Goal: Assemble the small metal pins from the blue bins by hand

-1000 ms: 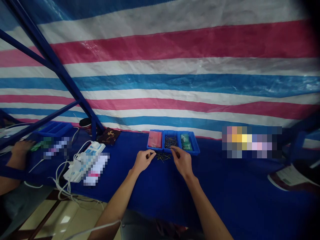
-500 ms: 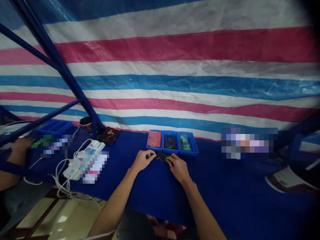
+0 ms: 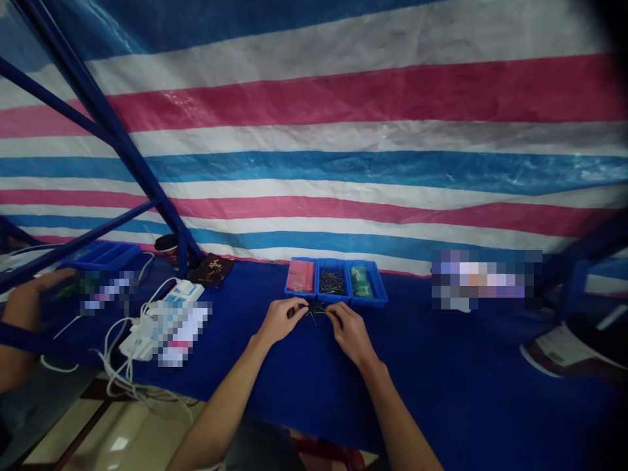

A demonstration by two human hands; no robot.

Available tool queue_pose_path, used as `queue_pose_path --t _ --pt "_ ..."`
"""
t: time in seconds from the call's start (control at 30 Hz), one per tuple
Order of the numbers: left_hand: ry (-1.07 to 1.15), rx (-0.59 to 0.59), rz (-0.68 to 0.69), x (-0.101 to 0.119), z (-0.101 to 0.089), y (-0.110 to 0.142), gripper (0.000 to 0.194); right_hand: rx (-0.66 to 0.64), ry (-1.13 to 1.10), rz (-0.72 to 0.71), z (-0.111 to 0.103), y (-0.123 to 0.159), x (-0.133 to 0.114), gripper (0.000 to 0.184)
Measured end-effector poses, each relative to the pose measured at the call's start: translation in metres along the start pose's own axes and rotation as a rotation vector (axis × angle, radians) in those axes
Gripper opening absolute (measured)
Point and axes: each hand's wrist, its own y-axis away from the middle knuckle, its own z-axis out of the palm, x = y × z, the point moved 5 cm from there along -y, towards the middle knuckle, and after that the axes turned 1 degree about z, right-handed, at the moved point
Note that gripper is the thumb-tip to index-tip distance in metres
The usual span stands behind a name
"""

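On the blue table a small pile of dark screws point(image 3: 315, 309) lies between my two hands, just in front of the blue bins. My left hand point(image 3: 282, 319) is closed in a pinch at the pile's left side; what sits between its fingertips is too small to make out. From the right, my right hand point(image 3: 349, 327) pinches a thin screw point(image 3: 321, 312) that points toward the left hand. More screws point(image 3: 332, 281) fill the middle bin. Pink plastic bags point(image 3: 300, 275) are in the left bin, green-tinted packets point(image 3: 362, 281) in the right one.
A white power strip point(image 3: 182, 294) with tangled cables lies to the left, near a dark brown packet point(image 3: 212, 269) and a cup point(image 3: 167, 245). Beyond the blue metal frame point(image 3: 132, 160), another person's arm point(image 3: 24, 317) reaches over a blue tray point(image 3: 101, 256). A striped sheet point(image 3: 343, 163) hangs behind.
Both hands stay at the screw pile, fingers shifting slightly; a screw now shows at the right fingertips. The pile looks smaller or more spread. The other person's hand has moved.
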Motion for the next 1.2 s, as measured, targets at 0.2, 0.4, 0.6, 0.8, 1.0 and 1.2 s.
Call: queue_pose_path --t 0.2,0.4,0.6,0.8,1.0,1.2 --pt "0.028 -0.075 0.036 0.008 0.009 0.001 0.027 0.005 -0.115 -0.022 0.009 0.002 -0.010 0.020" --pt "0.025 -0.128 0.095 0.014 0.013 0.002 0.027 0.002 -0.119 -0.035 0.014 0.002 -0.013 0.020" --pt "0.041 -0.120 0.090 0.013 0.012 0.002 0.026 0.000 -0.115 -0.043 0.017 0.003 -0.012 0.019" --pt "0.042 -0.119 0.067 0.011 0.014 0.002 0.025 0.003 -0.141 -0.048 0.018 0.004 -0.011 0.019" --pt "0.051 -0.129 0.060 0.014 0.016 0.003 0.026 0.007 -0.138 -0.048 0.018 0.004 -0.010 0.020" --pt "0.065 -0.132 0.057 0.016 0.017 0.003 0.024 -0.004 -0.119 -0.043 0.018 0.004 -0.010 0.024"
